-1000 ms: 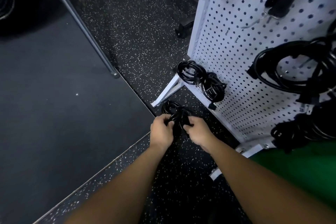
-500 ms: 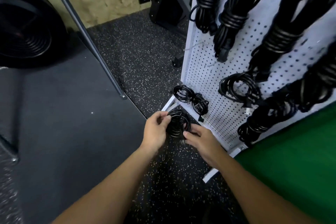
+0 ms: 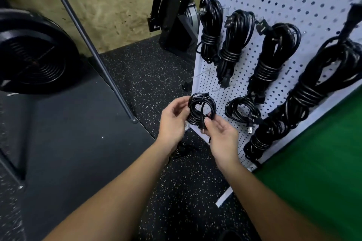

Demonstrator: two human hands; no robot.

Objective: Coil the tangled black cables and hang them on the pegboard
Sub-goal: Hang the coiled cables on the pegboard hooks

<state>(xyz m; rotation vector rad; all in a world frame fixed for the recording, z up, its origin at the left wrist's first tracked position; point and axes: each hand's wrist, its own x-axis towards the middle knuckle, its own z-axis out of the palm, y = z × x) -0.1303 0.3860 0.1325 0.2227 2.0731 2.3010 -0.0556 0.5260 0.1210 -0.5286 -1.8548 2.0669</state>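
A small coiled black cable [image 3: 201, 108] is held up in front of the white pegboard [image 3: 274, 0], near its lower left corner. My left hand [image 3: 173, 121] grips the coil's left side with curled fingers. From below, my right hand [image 3: 221, 139] pinches the coil's lower part, where a plug end hangs. Several wound black cable bundles [image 3: 274, 56] hang on the board's hooks, and a small round coil [image 3: 242, 110] hangs just right of the held one. Bare metal hooks [image 3: 208, 70] stick out above the held coil.
Another black cable [image 3: 182, 149] lies on the speckled rubber floor under my left forearm. A slanted metal pole [image 3: 94, 49] ends at a dark mat on the left. A black fan machine [image 3: 176, 17] stands behind the board. Green turf [image 3: 313, 172] lies at right.
Both hands have lifted the coiled cable off the floor up to the pegboard's lower rows, and my view has tilted upward, showing more hung bundles.
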